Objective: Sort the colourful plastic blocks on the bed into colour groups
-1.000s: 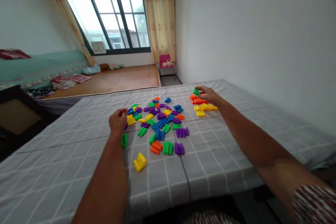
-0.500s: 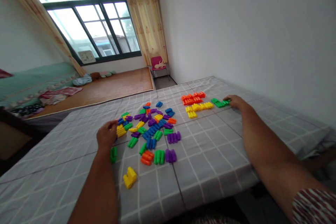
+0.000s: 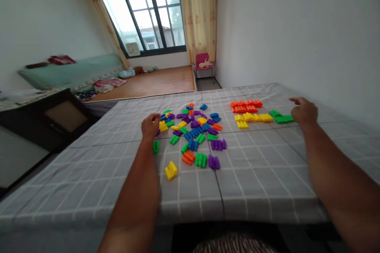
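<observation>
My left hand [image 3: 150,125] is at the left edge of a loose pile of colourful plastic building blocks [image 3: 197,131], its fingers pinched together beside yellow blocks [image 3: 163,126]. Whatever those fingers hold, if anything, is hidden. My right hand [image 3: 305,112] hovers at the right end of a joined green row [image 3: 283,118], index finger stretched out and thumb apart, with nothing visible in it. Left of the green row lie a joined yellow row [image 3: 253,118] and, behind that, orange rows [image 3: 246,106].
A grey checked cloth [image 3: 252,178] covers the table. Near the front lie a yellow block piece [image 3: 171,170] and a purple one [image 3: 213,162]. A white wall [image 3: 291,27] runs along the right. Beyond the table are a low bed [image 3: 166,81] and a pink chair [image 3: 202,60].
The view has swung left, so everything sits further right in the picture. My right hand has let go of the green row's end and lifted. My left hand stays by the pile.
</observation>
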### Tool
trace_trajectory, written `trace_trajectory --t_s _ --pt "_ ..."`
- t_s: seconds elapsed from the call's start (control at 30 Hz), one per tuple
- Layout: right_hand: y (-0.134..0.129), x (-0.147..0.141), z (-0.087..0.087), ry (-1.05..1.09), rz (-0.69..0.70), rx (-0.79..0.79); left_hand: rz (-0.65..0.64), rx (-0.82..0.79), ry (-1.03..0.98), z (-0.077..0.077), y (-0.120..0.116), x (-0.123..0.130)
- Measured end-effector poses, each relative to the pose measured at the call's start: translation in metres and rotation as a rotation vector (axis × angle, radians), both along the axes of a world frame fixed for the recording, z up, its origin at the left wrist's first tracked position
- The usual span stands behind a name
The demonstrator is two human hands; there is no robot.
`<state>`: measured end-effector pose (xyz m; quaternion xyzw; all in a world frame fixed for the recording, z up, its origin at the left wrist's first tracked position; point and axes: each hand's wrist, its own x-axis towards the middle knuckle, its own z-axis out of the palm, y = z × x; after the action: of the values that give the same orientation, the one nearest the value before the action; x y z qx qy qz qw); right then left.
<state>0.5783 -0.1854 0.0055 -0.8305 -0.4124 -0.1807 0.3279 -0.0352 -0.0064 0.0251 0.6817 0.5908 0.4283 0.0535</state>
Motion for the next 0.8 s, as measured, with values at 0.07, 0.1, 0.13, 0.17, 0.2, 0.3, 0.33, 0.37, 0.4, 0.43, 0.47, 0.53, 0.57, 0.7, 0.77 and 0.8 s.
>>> trace_trajectory --t_s 0.07,0.1,0.13,0.17,0.2,0.3,0.33,0.37,0.4,0.43,0.47,0.53,0.57,0.7,0.77,0.8 --pt "0.010 -0.037 0.017 -0.050 0.088 0.076 0.004 0.024 -0.058 0.001 0.002 -0.002" --pt "0.016 -0.061 0.025 -0.054 0.178 0.084 0.002 0.038 -0.105 0.002 0.002 -0.004" --pt "0.023 -0.086 0.031 -0.039 0.302 0.073 -0.001 0.052 -0.164 0.003 0.003 -0.005" --pt "0.030 -0.113 0.036 -0.023 0.451 0.034 -0.002 0.067 -0.233 0.004 0.004 -0.005" --pt "0.037 -0.141 0.037 -0.010 0.615 -0.025 -0.002 0.078 -0.306 0.004 0.005 -0.006" --pt "0.058 -0.219 0.033 -0.045 1.030 -0.201 0.035 0.087 -0.510 0.002 0.010 -0.011" --pt "0.065 -0.242 0.030 -0.080 1.124 -0.234 0.058 0.087 -0.571 0.001 0.011 -0.014" --pt "0.073 -0.263 0.028 -0.116 1.194 -0.257 0.082 0.088 -0.629 -0.001 0.013 -0.017" --pt "0.082 -0.282 0.026 -0.144 1.243 -0.267 0.110 0.091 -0.684 -0.003 0.015 -0.021" --pt "0.092 -0.300 0.024 -0.158 1.270 -0.272 0.141 0.096 -0.733 -0.005 0.017 -0.025" --pt "0.103 -0.315 0.024 -0.160 1.282 -0.278 0.173 0.100 -0.776 -0.008 0.019 -0.030" --pt "0.128 -0.343 0.025 -0.140 1.279 -0.298 0.231 0.096 -0.844 -0.013 0.022 -0.037" --pt "0.141 -0.356 0.025 -0.135 1.268 -0.311 0.252 0.090 -0.871 -0.015 0.023 -0.039" --pt "0.195 -0.402 0.025 -0.200 1.200 -0.358 0.276 0.068 -0.956 -0.020 0.024 -0.039" --pt "0.221 -0.421 0.021 -0.205 1.176 -0.386 0.249 0.056 -0.988 -0.020 0.023 -0.036" --pt "0.233 -0.429 0.019 -0.186 1.178 -0.400 0.231 0.046 -1.005 -0.019 0.022 -0.034"
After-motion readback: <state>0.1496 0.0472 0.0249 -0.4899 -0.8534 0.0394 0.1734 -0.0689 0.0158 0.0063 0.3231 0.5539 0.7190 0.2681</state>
